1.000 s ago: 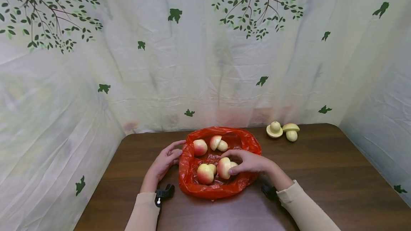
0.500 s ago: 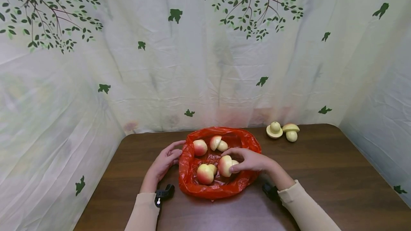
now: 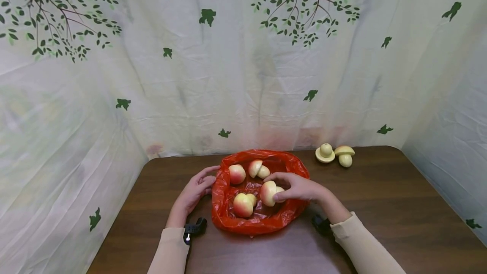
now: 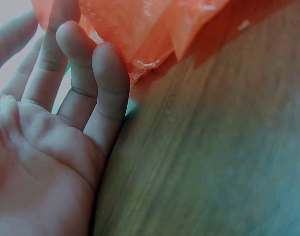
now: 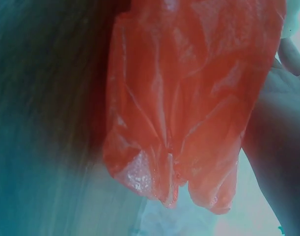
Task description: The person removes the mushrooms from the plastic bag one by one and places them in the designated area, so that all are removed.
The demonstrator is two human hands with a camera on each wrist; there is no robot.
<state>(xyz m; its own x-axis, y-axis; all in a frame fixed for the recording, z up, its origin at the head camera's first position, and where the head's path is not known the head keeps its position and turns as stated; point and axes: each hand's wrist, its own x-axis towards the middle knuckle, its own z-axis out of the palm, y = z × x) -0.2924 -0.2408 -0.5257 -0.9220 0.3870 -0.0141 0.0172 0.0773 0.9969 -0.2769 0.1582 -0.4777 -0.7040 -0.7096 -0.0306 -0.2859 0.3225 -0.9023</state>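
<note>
In the head view, my right hand [image 3: 298, 187] pinches a red-and-cream toy mushroom [image 3: 268, 193] between thumb and fingers, inside a red plastic bag [image 3: 251, 225] with its rim rolled open. Three more pieces lie in the bag: a toy mushroom [image 3: 243, 205] at the near left, another mushroom [image 3: 259, 169] at the back, and a round red-and-cream piece [image 3: 237, 174] at the back left. My left hand [image 3: 197, 188] rests its loosely bent fingers against the bag's left side. The left wrist view shows those fingertips [image 4: 110, 64] at the plastic; in the right wrist view the bag [image 5: 189, 98] hides most of my right hand.
Two more toy mushrooms stand at the back right of the brown wooden table [image 3: 365, 206]: one cap-down [image 3: 325, 154], the other upright [image 3: 345, 156]. A pale curtain [image 3: 243, 75] with printed leaves hangs right behind the table and along both sides.
My right hand has lifted the toy mushroom slightly and shifted it a little to the right and back. My left hand and the bag have stayed in place.
</note>
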